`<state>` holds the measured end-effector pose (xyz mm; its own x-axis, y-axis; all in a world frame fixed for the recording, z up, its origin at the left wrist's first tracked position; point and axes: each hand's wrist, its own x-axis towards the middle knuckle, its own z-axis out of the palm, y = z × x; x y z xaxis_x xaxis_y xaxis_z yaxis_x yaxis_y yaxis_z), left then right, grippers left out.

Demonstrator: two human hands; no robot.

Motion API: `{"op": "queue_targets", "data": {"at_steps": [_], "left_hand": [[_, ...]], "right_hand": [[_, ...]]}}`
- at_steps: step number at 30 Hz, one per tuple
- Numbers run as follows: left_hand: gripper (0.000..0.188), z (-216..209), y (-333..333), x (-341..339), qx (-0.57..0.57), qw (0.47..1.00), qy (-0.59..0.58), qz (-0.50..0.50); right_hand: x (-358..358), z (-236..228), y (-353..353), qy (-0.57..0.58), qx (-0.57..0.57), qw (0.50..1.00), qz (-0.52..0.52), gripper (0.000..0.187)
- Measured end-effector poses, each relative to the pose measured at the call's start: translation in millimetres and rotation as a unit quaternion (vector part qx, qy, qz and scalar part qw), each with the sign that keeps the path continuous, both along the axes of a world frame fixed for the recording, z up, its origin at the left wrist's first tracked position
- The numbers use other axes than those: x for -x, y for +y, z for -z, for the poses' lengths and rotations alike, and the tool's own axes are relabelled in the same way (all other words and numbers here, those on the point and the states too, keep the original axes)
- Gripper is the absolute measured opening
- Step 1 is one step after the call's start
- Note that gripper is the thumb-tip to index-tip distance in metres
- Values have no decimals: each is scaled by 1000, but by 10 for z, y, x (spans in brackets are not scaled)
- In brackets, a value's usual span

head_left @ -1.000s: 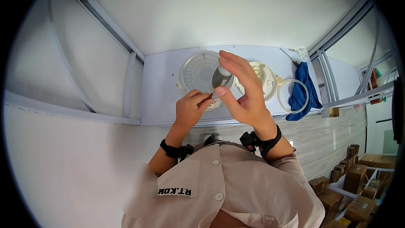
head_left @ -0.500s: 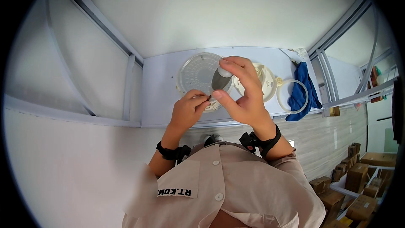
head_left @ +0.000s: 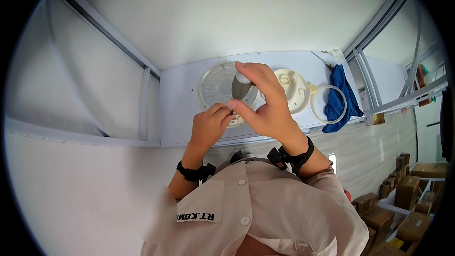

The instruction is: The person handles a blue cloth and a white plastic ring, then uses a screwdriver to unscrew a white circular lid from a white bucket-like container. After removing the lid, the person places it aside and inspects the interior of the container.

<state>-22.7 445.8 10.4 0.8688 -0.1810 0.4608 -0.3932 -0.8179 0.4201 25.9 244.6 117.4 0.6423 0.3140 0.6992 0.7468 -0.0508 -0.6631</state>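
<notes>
My right hand [head_left: 270, 109] grips a grey cylinder with a white rounded end [head_left: 240, 87] between its curled fingers and thumb, the white end at the top. My left hand [head_left: 208, 124] is closed in a pinch just below it, on a small dark thin piece [head_left: 232, 111] mostly hidden by the fingers. The two hands nearly touch at the right thumb tip. Behind and under them lies a round translucent cover [head_left: 213, 83] with a ring pattern. A cream round housing [head_left: 299, 96] sits to the right, partly behind my right hand.
On the white table [head_left: 176, 114], a pale ring [head_left: 316, 110] overlaps a blue cloth [head_left: 337, 102]. A small cream knob-like part [head_left: 313, 88] lies by the housing, and a thin rod-like tool [head_left: 324, 60] at the back. Metal frames [head_left: 367, 83] flank the table; cardboard boxes [head_left: 379, 220] stand lower right.
My right hand and the cylinder have shifted slightly left and closer to my left hand. The small dark piece, plainer before, is now mostly covered by fingers.
</notes>
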Motion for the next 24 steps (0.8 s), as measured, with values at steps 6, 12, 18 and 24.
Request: {"op": "queue_targets", "data": {"at_steps": [6, 12, 18, 24], "left_hand": [[17, 64, 2, -29, 21, 1000, -15, 18], [19, 21, -16, -33, 9, 999, -29, 12], [21, 91, 24, -64, -11, 998, -65, 8], [24, 3, -20, -44, -7, 998, -55, 1]], "right_hand": [[-4, 151, 38, 71, -34, 997, -26, 59], [-40, 204, 18, 26, -22, 995, -97, 60], [-26, 75, 44, -39, 20, 999, -28, 72], [4, 206, 74, 41, -26, 999, -7, 77]]}}
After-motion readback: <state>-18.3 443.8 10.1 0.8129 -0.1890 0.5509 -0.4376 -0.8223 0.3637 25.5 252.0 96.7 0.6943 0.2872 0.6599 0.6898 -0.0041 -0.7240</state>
